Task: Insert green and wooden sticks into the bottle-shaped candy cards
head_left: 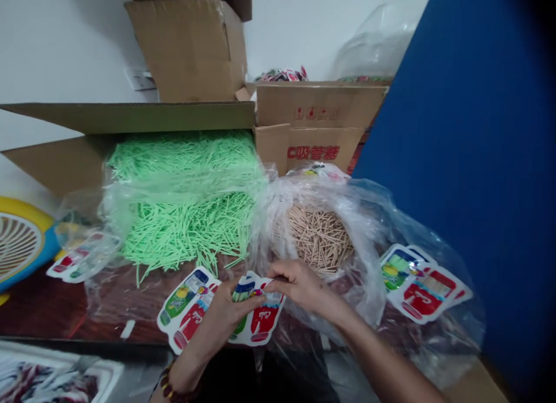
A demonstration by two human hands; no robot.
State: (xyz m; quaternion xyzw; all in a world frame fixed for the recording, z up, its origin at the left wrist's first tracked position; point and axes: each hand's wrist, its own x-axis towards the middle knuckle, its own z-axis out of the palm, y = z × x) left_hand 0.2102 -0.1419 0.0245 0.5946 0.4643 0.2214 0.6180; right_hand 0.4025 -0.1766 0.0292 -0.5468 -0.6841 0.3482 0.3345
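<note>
Nearest, over the near edge of the worktop (43, 310), the left hand (230, 310) is closed around a fan of flat printed pouches (263, 322), while the right hand (299, 282) pinches the top edge of the frontmost one. They look light, thin, floppy and slick, so a pinch at a sealed edge should hold better than the glossy face; whether any is filled I cannot tell. Just beyond lie wooden sticks (319, 241) in a clear bag (369, 218), green sticks (182, 218) to the left, cartons (317, 125) farthest.

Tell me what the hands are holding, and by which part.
A bottle-shaped printed packet: the left hand wraps around its middle, the right hand pinches its upper edge.
</note>
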